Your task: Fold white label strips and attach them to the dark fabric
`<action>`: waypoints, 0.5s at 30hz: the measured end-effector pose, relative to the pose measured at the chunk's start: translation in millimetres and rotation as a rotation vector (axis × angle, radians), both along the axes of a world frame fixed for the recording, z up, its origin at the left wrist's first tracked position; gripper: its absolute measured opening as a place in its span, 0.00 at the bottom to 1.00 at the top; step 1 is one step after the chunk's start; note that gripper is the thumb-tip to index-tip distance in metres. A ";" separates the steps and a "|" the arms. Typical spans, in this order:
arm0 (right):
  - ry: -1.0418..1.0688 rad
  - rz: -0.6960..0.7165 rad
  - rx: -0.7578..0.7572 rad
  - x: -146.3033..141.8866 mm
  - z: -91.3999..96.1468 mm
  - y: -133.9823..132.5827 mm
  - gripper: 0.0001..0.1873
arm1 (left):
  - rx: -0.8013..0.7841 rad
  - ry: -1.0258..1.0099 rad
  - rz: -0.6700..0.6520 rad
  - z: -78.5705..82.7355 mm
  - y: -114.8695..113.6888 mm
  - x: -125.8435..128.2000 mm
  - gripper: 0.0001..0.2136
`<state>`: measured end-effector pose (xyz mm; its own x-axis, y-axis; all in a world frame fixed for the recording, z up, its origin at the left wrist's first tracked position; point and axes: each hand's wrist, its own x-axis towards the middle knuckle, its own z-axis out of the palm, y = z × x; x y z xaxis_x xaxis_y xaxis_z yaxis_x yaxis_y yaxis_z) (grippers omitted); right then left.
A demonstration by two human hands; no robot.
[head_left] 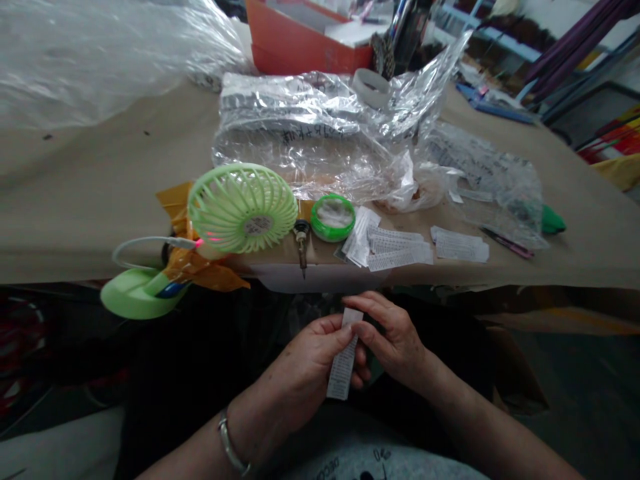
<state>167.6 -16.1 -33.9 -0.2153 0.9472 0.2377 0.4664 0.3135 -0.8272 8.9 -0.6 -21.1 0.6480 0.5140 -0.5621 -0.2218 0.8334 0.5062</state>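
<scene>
Below the table edge, over my lap, both hands pinch one narrow white printed label strip (pixel 344 363). My left hand (pixel 305 363) grips its upper part with thumb and fingers closed; a metal bracelet sits on that wrist. My right hand (pixel 395 340) pinches the top end of the same strip from the right. More white label strips (pixel 395 248) lie in small piles on the brown paper-covered table (pixel 80 200) just above my hands.
A green mini fan (pixel 243 208) stands at the table edge, taped down, with a white cable. A green round tin (pixel 333 217), a small soldering tool (pixel 301 241), crumpled clear plastic bags (pixel 320 133), a tape roll (pixel 371 87) and an orange box (pixel 300 47) lie beyond.
</scene>
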 end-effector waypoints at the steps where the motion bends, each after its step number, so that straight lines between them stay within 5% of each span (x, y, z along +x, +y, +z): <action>1: 0.013 -0.008 -0.006 -0.4 -0.2 -0.5 0.15 | 0.002 0.003 0.004 0.1 -0.1 -0.2 0.10; 9: 0.486 -0.099 -0.465 -7.8 -1.0 -1.1 0.09 | 0.043 0.049 0.051 3.3 -1.4 -1.2 0.09; 15: 0.824 0.299 -0.875 -8.2 -7.2 10.0 0.22 | 0.126 0.006 -0.069 3.7 -3.9 -5.7 0.16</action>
<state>159.4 -6.2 -41.1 -0.5367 0.7949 -0.2831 -0.2870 -0.4875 -0.8246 3.2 -4.5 -17.4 0.6811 0.5350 -0.4999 -0.1624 0.7761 0.6093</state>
